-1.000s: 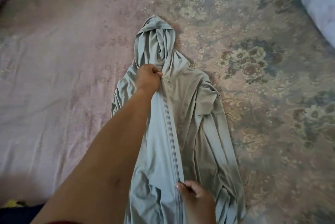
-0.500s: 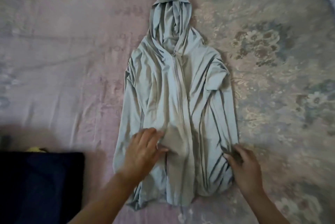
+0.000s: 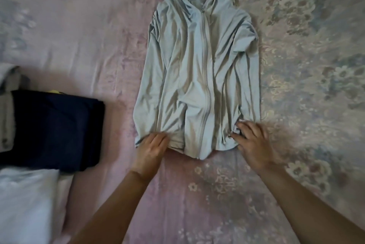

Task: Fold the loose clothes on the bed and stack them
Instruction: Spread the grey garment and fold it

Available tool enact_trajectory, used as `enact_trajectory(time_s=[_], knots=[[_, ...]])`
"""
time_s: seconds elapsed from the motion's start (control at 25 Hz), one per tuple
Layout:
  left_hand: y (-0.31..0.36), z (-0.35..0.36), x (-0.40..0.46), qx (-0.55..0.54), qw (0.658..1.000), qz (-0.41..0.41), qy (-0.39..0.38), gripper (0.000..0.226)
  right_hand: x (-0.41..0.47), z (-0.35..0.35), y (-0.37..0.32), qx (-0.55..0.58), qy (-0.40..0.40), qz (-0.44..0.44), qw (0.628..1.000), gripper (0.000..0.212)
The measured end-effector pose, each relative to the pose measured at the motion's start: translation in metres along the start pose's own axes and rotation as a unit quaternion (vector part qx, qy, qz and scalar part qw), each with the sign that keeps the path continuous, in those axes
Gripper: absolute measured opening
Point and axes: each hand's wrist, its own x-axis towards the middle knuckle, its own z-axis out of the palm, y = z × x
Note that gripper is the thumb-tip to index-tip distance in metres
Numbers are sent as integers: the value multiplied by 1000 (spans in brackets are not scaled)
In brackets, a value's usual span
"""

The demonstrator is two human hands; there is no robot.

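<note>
A pale grey-green zip hoodie point(image 3: 199, 69) lies flat on the bed, front up, zipper closed, hood pointing away from me and cut off by the top edge. Its sleeves lie folded along both sides. My left hand point(image 3: 151, 148) rests flat with straight fingers on the hem at the lower left corner. My right hand point(image 3: 251, 141) is at the lower right corner of the hem, its fingertips bent into a bunch of fabric; motion blur hides how firmly it holds.
The bed is covered by a pink floral sheet point(image 3: 308, 66). A folded dark navy garment point(image 3: 53, 129) lies at the left on a stack, with a grey piece point(image 3: 7, 109) beside it. A white pillow point(image 3: 25, 204) fills the lower left corner.
My left hand left the collar and my right hand the zipper; both slid down to the hem corners. The hoodie now lies flatter and smoother. The view tilted down, revealing the stack.
</note>
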Motion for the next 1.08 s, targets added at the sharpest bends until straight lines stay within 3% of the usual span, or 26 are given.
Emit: enact_trajectory(time_s=[0.16,0.4,0.56,0.64,0.72,0.8,0.88,0.96,1.08], knots=[[-4,-22,-30,21,999,34,3,28,-34,-12,20,-34,20,-51,998,20],[0,-53,-68,24,997,46,-49,18,-83,-41,31,-19,-38,-9,999,39],[8,-59,-81,-21,998,13,-54,58,-101,-49,20,40,-67,19,997,35],[12,-60,-87,-80,994,-63,-31,49,-107,-45,13,110,-41,86,989,20],[13,-61,-98,-150,977,-151,12,9,-117,-46,5,215,-22,253,943,6],[16,-62,-110,-164,966,-198,33,21,-130,-47,-2,301,13,419,857,18],[18,-65,-118,-169,963,-205,32,23,-137,-49,-7,333,66,487,805,23],[20,-69,-122,-180,956,-229,28,19,-139,-52,-11,329,72,501,797,20],[19,-69,-124,-225,918,-322,42,22,-138,-50,-17,231,-28,460,857,10]])
